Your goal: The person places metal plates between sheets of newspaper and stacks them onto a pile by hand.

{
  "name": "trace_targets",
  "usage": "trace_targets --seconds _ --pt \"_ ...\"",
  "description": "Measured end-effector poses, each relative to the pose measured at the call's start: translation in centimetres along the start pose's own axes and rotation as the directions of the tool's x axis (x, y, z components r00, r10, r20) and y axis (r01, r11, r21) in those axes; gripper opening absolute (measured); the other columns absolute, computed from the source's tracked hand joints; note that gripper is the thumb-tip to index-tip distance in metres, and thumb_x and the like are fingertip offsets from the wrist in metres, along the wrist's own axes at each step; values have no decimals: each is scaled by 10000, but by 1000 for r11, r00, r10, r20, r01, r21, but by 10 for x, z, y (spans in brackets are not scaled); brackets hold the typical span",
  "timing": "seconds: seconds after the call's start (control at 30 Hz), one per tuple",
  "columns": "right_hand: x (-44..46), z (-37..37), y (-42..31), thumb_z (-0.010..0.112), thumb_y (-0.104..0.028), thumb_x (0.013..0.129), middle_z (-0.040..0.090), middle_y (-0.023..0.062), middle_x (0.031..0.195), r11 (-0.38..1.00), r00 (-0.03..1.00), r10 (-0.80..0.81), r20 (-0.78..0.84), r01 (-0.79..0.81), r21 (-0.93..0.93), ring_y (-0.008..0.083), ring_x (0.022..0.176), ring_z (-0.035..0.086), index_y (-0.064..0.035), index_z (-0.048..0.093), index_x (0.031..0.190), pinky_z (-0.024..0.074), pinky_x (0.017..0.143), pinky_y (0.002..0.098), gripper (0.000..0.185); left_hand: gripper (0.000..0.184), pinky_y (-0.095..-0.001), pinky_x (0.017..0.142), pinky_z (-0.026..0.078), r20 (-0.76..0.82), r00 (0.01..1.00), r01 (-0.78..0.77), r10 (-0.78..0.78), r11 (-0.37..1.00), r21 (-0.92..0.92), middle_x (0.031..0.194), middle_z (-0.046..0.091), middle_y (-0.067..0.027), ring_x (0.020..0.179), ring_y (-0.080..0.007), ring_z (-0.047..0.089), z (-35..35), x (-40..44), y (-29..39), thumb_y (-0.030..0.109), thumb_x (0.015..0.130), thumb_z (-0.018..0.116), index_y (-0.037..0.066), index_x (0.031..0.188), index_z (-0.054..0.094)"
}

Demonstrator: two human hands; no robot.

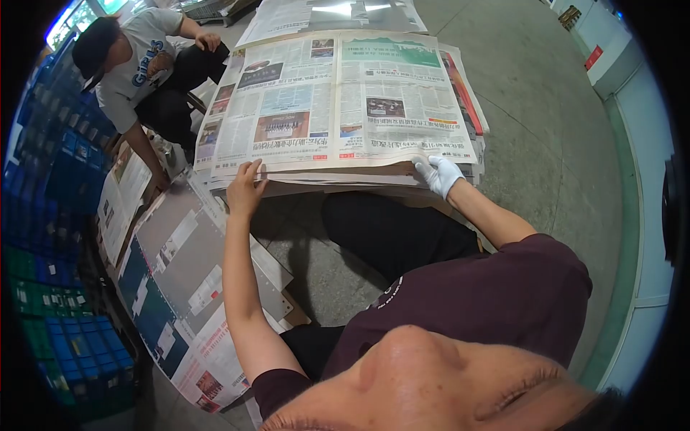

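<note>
A broad printed newspaper sheet (345, 108) lies spread on top of a stack of newspapers (460, 72) in front of me. My left hand (246, 188), bare, is at the left part of the near edge, its fingers bent over the paper and closed on it. On the right, my right hand (440, 176) wears a white glove and pinches the same near edge, which lifts and curves slightly there. Several paper layers show beneath the top sheet. The undersides of both grips are hidden.
At the left, another person (144, 79) bends with one hand down at printed sheets (118, 201). A long grey layout board (172, 251) with paper pieces runs beside my left arm. Blue bins (86, 348) stand along the left; a pale wall (647, 215) is at right.
</note>
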State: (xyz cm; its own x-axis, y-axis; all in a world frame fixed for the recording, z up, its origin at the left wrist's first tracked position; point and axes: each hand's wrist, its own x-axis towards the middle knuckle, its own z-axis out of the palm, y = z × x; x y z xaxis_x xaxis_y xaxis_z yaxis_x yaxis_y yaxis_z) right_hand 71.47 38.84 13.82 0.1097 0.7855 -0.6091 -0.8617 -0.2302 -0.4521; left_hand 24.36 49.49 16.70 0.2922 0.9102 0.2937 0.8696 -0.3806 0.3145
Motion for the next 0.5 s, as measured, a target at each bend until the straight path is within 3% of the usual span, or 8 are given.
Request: trace_targets --seconds 0.1,0.2,0.23,0.33,0.5 --pt "1 0 7 289 -124 977 607 240 1044 1000 996 13 85 -14 15 349 915 641 92 398 1181 601 699 402 317 591 -380 786 495 36 999 28 -33 992 124 1228 516 -57 1050 -254 557 -14 -6 17 232 673 763 163 1214 535" --pt "7 -4 14 284 -129 979 603 242 1064 1000 996 6 87 -4 -29 351 909 641 96 403 1188 594 724 416 329 678 -402 918 429 37 996 -86 79 973 216 1323 445 -98 1208 -285 438 -10 -12 29 227 665 768 166 1277 483" --pt "2 2 20 290 -131 977 613 235 1056 995 997 -71 -16 70 -75 332 900 646 92 412 1186 589 700 414 330 710 -410 948 402 46 994 -110 103 971 214 1348 421 -108 1233 -298 410 -5 -16 30 229 666 767 168 1302 457" --pt "3 -10 18 296 -135 975 630 225 1028 985 996 -19 87 33 -167 311 853 659 77 406 1189 578 649 403 321 792 -423 1016 338 86 979 -200 186 962 187 1411 357 -128 1291 -322 346 11 -20 24 238 670 766 172 1363 388" --pt "13 -9 22 319 -122 964 647 209 997 968 992 -113 -50 99 -232 288 748 671 39 437 1161 562 591 389 280 835 -419 1036 320 115 981 -178 156 961 211 1442 321 -126 1306 -312 334 32 -18 15 270 681 760 171 1396 340"
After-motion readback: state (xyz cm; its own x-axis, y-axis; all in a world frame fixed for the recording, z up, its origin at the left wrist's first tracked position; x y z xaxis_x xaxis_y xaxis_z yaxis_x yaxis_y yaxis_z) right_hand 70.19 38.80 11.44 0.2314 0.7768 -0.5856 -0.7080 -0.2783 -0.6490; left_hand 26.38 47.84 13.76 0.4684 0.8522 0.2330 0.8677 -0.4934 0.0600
